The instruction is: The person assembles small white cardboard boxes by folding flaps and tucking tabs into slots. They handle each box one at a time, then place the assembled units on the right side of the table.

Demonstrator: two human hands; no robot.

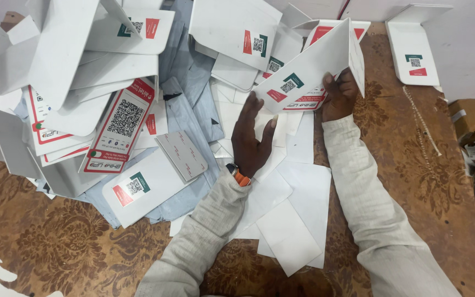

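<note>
Both hands on a folded white card with red-green label: left hand flat open underneath, right hand pinching its fold.

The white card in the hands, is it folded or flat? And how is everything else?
White card: bent into a fold, held up off the table.
Left hand: open, fingers against the card's lower edge.
Right hand: gripping the card at its fold.
Pile of cards: jumbled, overlapping, some folded.
Paper sheets: lying flat on the table.
Wristband: on the left wrist.
</note>
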